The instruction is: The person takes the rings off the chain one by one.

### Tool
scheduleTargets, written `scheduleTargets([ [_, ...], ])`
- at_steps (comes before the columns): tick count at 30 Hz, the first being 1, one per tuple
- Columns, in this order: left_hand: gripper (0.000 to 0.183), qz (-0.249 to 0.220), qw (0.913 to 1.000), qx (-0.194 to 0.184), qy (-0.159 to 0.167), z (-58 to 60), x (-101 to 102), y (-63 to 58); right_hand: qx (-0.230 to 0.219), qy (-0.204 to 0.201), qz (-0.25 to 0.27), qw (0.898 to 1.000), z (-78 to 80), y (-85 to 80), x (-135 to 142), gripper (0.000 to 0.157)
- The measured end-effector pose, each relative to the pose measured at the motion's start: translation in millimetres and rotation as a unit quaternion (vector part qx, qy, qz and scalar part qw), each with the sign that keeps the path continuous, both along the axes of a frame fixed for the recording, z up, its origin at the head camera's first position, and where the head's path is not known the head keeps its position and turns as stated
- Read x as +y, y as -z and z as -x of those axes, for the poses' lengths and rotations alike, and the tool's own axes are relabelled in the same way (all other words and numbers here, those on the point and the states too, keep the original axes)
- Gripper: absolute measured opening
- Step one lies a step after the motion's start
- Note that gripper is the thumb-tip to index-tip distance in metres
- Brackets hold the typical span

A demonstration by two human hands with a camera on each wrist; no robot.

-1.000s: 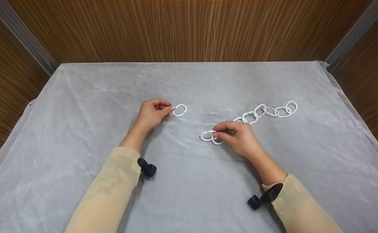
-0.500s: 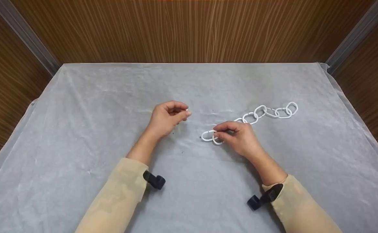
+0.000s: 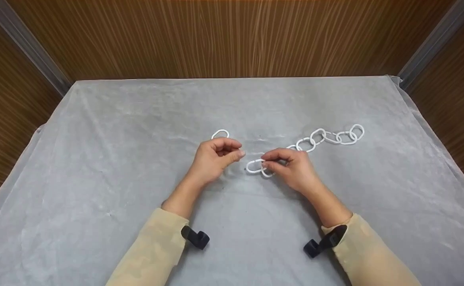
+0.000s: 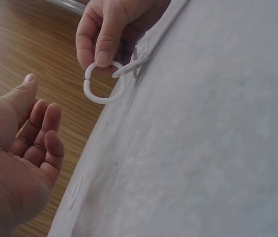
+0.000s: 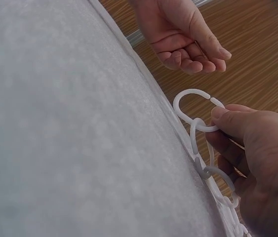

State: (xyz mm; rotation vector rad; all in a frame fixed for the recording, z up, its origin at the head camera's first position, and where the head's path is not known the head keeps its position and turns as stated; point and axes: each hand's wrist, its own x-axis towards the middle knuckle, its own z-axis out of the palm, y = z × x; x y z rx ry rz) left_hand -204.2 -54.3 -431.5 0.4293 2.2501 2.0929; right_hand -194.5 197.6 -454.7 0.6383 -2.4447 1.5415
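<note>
My right hand (image 3: 293, 169) pinches the end link (image 3: 251, 169) of a white plastic chain between thumb and fingers. A narrow gap splits this link's side in the right wrist view. From it the chain (image 3: 305, 149) runs back and right across the cloth, partly behind the hand. My left hand (image 3: 216, 159) hovers just left of the end link, its fingers loosely curled and nothing between them. The left wrist view shows the same empty left hand (image 4: 35, 148), thumb raised. Beyond its knuckles lies one loose white link (image 3: 220, 132), its near part hidden by the hand.
A wrinkled grey cloth (image 3: 136, 119) covers the table. Brown wood-grain panels (image 3: 232, 39) stand at the back and both sides, with metal posts in the corners. Each sleeve carries a small black wrist camera (image 3: 196, 238).
My left hand has left the loose link, which stays on the cloth, and has moved right and nearer to the right hand. The right hand keeps its place on the chain's end link.
</note>
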Motion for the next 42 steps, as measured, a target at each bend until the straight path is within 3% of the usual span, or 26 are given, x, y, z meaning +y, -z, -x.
scheduleTargets([
  [16,0.028,-0.006,0.9996,0.0,0.029,-0.3,10.1,22.5,-0.009,0.015,0.025,1.0,-0.8,-3.0,0.2,0.013],
  [26,0.02,-0.012,0.9988,-0.016,0.046,-3.6,7.2,27.5,-0.023,0.003,0.064,0.998,-1.2,-2.9,-4.8,0.012],
  [42,0.019,0.005,0.9983,-0.008,0.058,-3.7,10.1,29.8,-0.025,0.015,0.068,0.997,-2.7,-3.8,-2.0,0.013],
])
